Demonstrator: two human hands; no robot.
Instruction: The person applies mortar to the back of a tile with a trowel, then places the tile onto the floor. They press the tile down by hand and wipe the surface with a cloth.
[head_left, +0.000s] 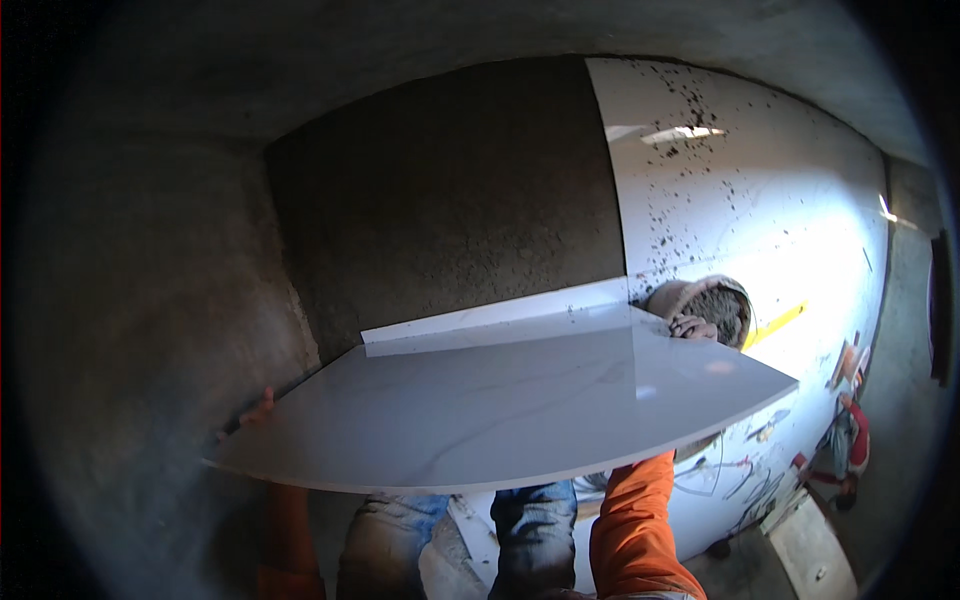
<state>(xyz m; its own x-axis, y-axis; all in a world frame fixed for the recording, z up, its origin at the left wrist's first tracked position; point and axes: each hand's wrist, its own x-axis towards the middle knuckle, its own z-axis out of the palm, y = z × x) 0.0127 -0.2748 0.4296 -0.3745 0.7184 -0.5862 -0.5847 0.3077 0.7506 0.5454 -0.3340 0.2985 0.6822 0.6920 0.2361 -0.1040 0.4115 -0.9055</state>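
Large white tile (500,410), glossy, held flat and level against the rough mortar wall (450,200). Left hand (255,410) at its left edge, fingers (265,398) curled up over the rim, gripping it. Right hand hidden under the tile (grip state: cannot tell); only the orange sleeve (635,520) shows, reaching up below the right edge. Tile already set on the wall (760,220) to the right, mortar-speckled. Another person's hand (692,326) rests at the held tile's far right corner.

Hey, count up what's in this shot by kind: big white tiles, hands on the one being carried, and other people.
Large white tiles: 3 (carried tile, floor tile, narrow strip)
Hands: 2 (left hand, right hand)
Other person: 1
Total: 6
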